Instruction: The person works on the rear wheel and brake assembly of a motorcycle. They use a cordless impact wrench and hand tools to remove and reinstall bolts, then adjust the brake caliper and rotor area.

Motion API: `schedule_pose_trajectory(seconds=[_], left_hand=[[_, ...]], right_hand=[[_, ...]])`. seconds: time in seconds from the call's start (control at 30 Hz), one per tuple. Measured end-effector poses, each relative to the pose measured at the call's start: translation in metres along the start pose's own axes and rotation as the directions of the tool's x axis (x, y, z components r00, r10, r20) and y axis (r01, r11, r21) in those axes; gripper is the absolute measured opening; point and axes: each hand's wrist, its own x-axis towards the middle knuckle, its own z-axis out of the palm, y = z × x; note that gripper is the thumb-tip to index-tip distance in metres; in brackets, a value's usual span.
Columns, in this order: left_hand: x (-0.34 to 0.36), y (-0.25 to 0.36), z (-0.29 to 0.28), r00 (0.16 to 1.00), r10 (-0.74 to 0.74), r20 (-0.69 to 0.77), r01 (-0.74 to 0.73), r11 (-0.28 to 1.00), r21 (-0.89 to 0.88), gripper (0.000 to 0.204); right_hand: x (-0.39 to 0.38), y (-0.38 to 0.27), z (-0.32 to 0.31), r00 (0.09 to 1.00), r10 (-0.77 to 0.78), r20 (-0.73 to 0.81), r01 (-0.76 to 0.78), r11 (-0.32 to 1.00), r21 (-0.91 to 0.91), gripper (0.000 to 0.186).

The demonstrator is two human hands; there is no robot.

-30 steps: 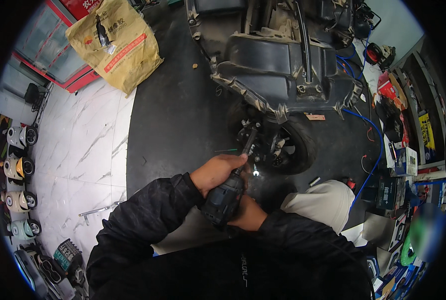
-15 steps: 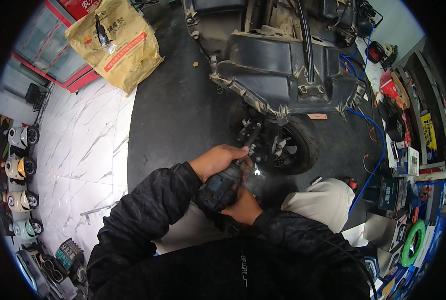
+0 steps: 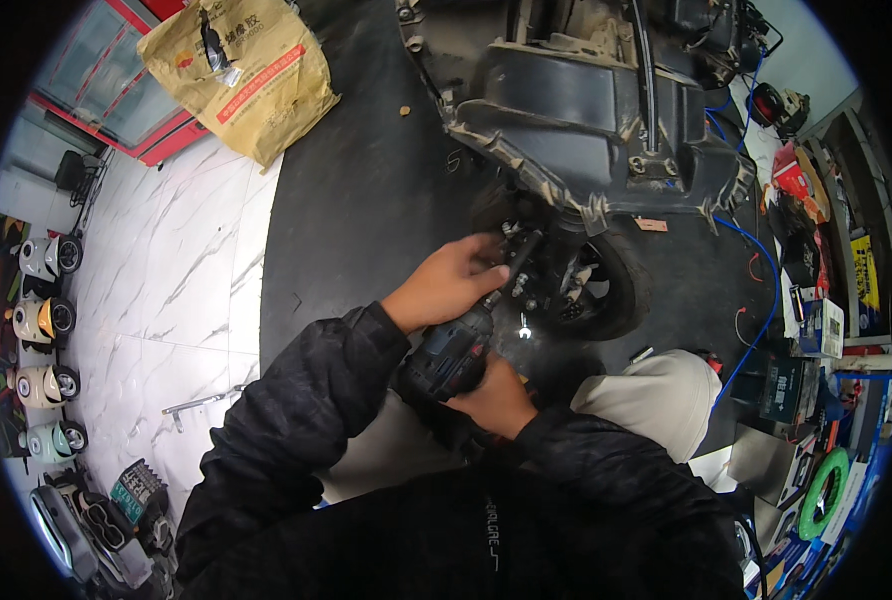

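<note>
In my right hand is a dark cordless power driver, the fingers wrapped round its grip. Its metal bit points up and away toward black and silver wheel-mount parts. Over the driver's nose, my left hand has thumb and fingers apart, the fingertips slightly smeared by motion beside those parts. Just right of them stands a black wheel with a dark tyre. Above spreads the vehicle's dusty black plastic underbody. An open-ended spanner lies near the wheel.
A yellow sack rests at the upper left. A metal bar tool lies on white tiles, with several toy-like scooters beyond. On the right are a blue hose, boxes, a green ring and shelving.
My left hand has loosened from the driver's nose and moved slightly forward, its fingers spreading toward the wheel mount. The right hand keeps its grip. The whole view has shifted a little.
</note>
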Motion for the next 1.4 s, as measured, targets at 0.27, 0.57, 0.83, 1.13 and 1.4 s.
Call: schedule_pose_trajectory(seconds=[0.27, 0.57, 0.83, 1.13, 1.4], left_hand=[[0.042, -0.01, 0.01, 0.994, 0.098, 0.041, -0.103, 0.987, 0.125, 0.076], [0.043, -0.005, 0.011, 0.98, 0.174, 0.094, -0.194, 0.938, 0.287, 0.077], [0.044, -0.001, 0.012, 0.979, 0.181, 0.09, -0.199, 0.94, 0.276, 0.078], [0.048, -0.008, 0.01, 0.978, 0.171, 0.119, -0.195, 0.954, 0.229, 0.079], [0.044, 0.001, 0.009, 0.986, 0.114, 0.124, -0.132, 0.98, 0.147, 0.078]], right_hand=[[0.002, -0.017, -0.002, 0.999, 0.035, 0.006, -0.035, 0.999, -0.037, 0.054], [0.003, -0.012, 0.0, 0.999, 0.043, 0.014, -0.042, 0.998, -0.044, 0.052], [0.001, -0.006, -0.002, 1.0, 0.01, -0.001, -0.01, 0.996, -0.085, 0.053], [0.001, -0.014, -0.002, 1.0, 0.02, 0.024, -0.018, 0.997, -0.074, 0.052], [0.0, -0.016, -0.003, 1.0, 0.012, -0.011, -0.013, 0.997, -0.075, 0.052]])
